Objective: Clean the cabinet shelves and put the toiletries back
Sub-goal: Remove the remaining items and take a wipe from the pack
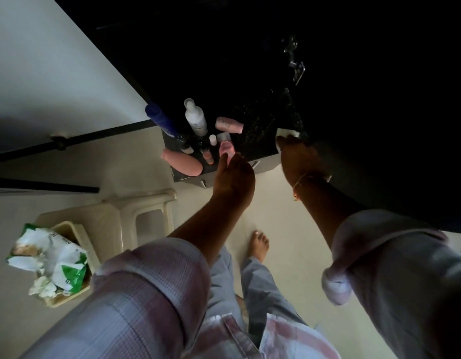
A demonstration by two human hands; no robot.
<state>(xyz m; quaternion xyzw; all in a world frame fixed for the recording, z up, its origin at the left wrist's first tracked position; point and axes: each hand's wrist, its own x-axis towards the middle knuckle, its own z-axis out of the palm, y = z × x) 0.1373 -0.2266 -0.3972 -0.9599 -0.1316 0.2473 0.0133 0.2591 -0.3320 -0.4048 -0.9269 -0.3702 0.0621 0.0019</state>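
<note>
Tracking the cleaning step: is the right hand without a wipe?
No, the right hand presses a white wipe onto the dark surface beside the toiletries.

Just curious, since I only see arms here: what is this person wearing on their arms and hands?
The left sleeve and right sleeve are pale pinkish checked cloth, rolled up near the elbow. No gloves on the left hand or right hand. A thin thread is tied round the right wrist.
</note>
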